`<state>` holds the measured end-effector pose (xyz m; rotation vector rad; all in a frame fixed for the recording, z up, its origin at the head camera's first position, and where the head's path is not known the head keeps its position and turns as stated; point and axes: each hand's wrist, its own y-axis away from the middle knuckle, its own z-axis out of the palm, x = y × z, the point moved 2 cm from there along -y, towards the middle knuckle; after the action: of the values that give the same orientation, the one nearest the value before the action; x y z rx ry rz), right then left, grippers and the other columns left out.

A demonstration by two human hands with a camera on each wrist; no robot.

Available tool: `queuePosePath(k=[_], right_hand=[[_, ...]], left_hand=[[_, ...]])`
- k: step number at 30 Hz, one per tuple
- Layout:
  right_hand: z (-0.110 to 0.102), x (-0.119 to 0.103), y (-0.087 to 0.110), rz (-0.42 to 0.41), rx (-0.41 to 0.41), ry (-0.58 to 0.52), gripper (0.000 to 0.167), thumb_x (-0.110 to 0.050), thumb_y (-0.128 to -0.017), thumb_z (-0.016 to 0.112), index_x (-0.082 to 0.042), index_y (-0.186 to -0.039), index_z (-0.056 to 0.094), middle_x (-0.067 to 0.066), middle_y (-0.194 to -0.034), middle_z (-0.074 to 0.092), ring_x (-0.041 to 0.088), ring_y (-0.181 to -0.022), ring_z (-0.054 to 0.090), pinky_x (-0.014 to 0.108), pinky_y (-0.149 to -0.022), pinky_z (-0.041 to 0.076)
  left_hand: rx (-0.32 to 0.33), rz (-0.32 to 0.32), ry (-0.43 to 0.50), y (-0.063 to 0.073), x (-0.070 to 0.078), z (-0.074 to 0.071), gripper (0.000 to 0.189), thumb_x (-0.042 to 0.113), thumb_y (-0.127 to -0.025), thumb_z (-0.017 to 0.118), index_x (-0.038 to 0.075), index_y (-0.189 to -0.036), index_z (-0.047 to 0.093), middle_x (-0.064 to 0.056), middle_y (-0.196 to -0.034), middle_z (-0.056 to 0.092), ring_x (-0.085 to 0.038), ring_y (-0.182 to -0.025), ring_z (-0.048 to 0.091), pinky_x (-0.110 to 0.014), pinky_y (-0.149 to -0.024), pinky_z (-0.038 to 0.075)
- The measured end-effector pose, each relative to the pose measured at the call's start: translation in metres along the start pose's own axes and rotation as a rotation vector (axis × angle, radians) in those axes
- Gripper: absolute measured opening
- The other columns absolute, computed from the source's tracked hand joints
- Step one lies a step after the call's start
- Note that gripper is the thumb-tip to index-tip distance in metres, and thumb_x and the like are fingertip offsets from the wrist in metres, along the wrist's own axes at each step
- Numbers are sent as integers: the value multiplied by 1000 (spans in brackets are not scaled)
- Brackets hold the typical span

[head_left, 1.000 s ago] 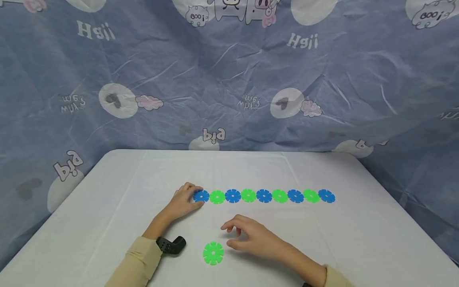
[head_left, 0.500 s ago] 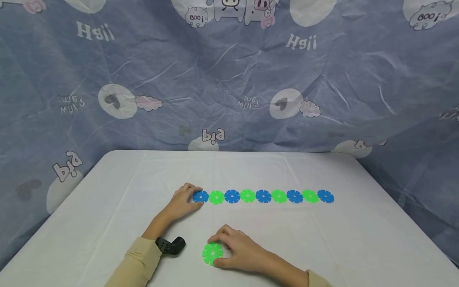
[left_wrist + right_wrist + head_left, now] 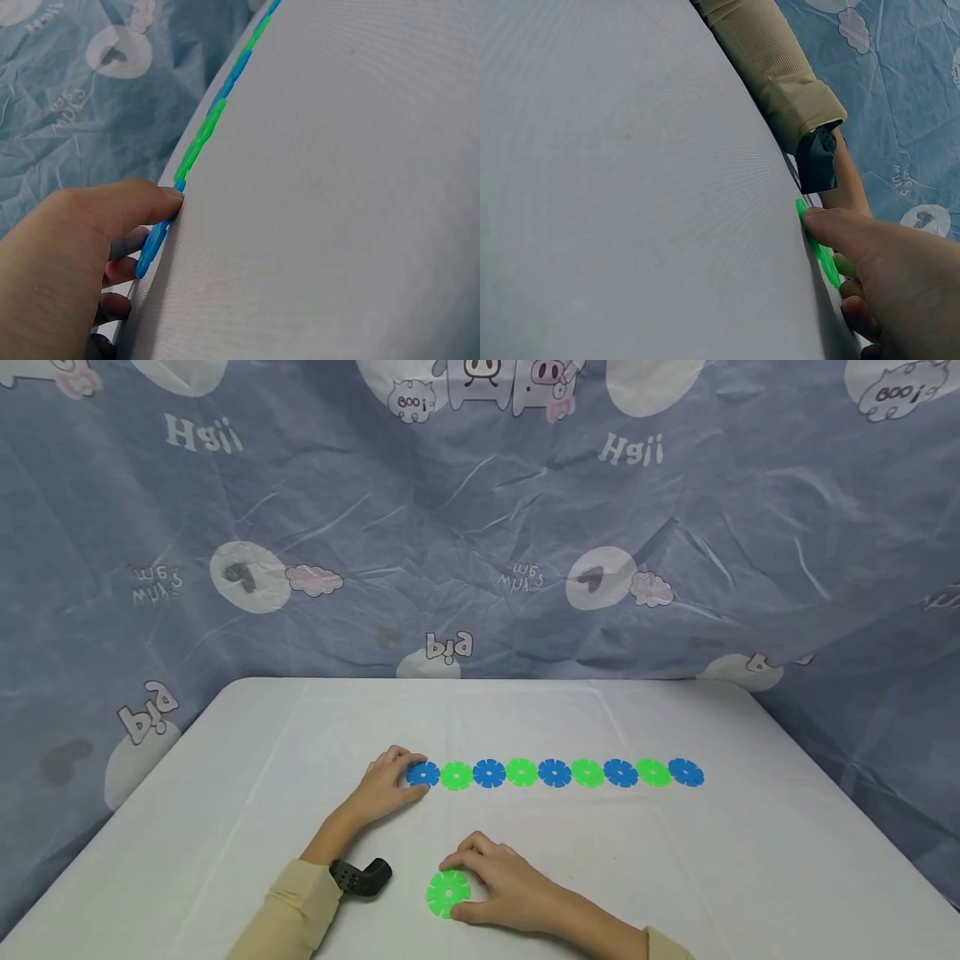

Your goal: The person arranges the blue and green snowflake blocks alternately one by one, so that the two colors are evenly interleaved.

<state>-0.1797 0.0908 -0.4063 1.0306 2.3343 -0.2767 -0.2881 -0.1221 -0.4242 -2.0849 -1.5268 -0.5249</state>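
Since a second ago our right hand [image 3: 501, 881] has dropped to pinch the loose green disc [image 3: 447, 893], lying near and right of the row [image 3: 555, 773], whose blue end disc [image 3: 424, 773] our left hand [image 3: 390, 785] pinches.

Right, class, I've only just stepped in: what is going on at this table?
A person sits at a white table on which flat plastic flower-shaped discs form a straight row, alternating blue and green, nine in all. The left hand holds the blue disc at the row's left end. The right hand grips a loose green disc lying flat nearer the person, apart from the row.
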Motion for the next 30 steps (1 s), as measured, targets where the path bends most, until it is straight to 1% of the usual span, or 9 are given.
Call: queuePosePath(k=[8,14,15,17,20,22,24,27,30], right_hand=[[1,3,-2,5,-3,-31,40,-47,-79,63,-31,-114,53,-14,-109,43,1,-85,40,17,-72,34],[1,3,-1,-11,16,-30,41,-47,-79,63,-29,-113,48,-14,-112,46,-1,-92,42,19,-76,36],[1,3,-1,-16,23,-32,41,-47,-80,63,-28,-113,47,-14,-111,47,-1,-90,42,18,-76,36],[-1,2,-1,-19,33,-61,41,-44,-79,64,-26,-112,46,-13,-101,49,-2,-84,42,17,-72,36],[-2,2,0,-4,35,-113,41,-40,-79,66,-25,-109,42,-14,-86,48,-1,-74,40,16,-66,34],[-3,1,0,16,33,-153,41,-37,-79,67,-25,-106,39,-15,-79,48,0,-72,39,17,-64,33],[-3,1,2,29,33,-167,40,-36,-80,67,-25,-103,36,-17,-76,50,1,-72,39,18,-65,32],[-3,1,3,20,32,-198,38,-32,-81,65,-24,-102,34,-18,-73,51,1,-70,38,19,-65,31],[-7,2,3,-1,10,-277,35,-28,-84,63,-22,-103,34,-15,-74,53,0,-68,40,18,-65,33]], left_hand=[[2,1,-3,0,1,-2,47,31,-79,64,12,-121,56,-9,-114,50,-25,-108,46,-45,-91,33],[2,9,-5,-2,1,-2,46,31,-79,64,12,-121,56,-8,-114,50,-25,-108,47,-44,-90,33],[2,12,-7,-3,1,-2,46,31,-79,64,12,-121,56,-8,-114,50,-25,-108,46,-44,-90,33],[5,14,-8,-3,1,-2,46,32,-79,64,12,-120,56,-8,-113,50,-24,-108,46,-43,-90,33],[13,16,-6,-3,1,-2,45,31,-79,65,12,-120,57,-8,-113,51,-25,-107,47,-44,-89,33],[10,10,-4,-3,1,-2,46,31,-79,65,13,-120,57,-8,-113,51,-24,-107,46,-43,-90,33],[3,2,-7,-2,0,0,46,32,-79,65,14,-120,56,-8,-113,50,-24,-108,46,-43,-91,33],[-2,-3,-10,-1,-1,1,46,32,-79,65,14,-121,56,-7,-114,50,-24,-109,46,-43,-91,33],[1,-2,-11,0,0,1,46,32,-79,65,14,-121,56,-8,-115,50,-24,-109,46,-43,-90,33]])
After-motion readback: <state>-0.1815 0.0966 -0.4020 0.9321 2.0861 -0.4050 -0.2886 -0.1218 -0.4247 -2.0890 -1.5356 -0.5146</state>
